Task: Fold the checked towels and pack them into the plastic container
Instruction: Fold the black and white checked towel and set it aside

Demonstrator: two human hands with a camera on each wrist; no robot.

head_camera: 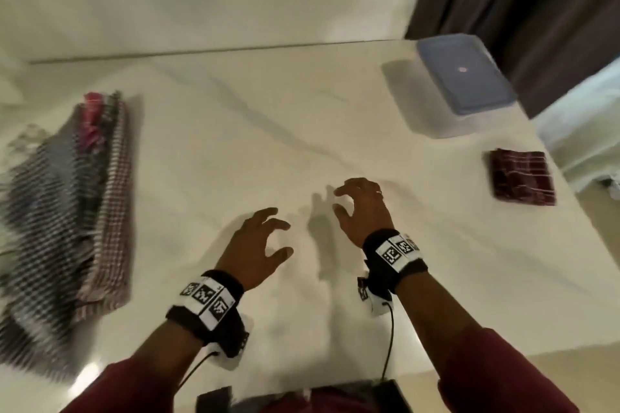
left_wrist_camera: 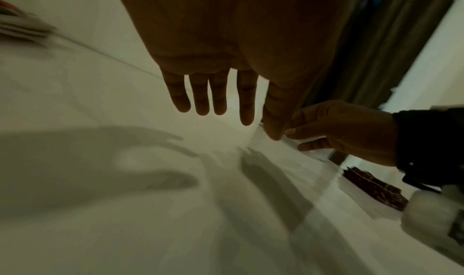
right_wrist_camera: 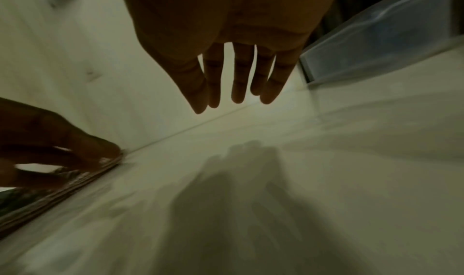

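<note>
Progress, as I judged it, was slight: one dark red folded towel (head_camera: 522, 177) lay at the right near the plastic container (head_camera: 464, 84), whose blue lid (head_camera: 464, 79) looked shut, so nothing seemed packed yet. A heap of unfolded checked towels (head_camera: 63, 208) waited at the far left of the white table (head_camera: 302, 131) — most of the work remained. My left hand (head_camera: 256, 245) and right hand (head_camera: 364, 209) hovered mid-table, close together, fingers loose and holding nothing. Only the head view showed the whole heap; the right wrist view showed the container's clear side wall (right_wrist_camera: 381, 41), though blur left its contents uncertain.
</note>
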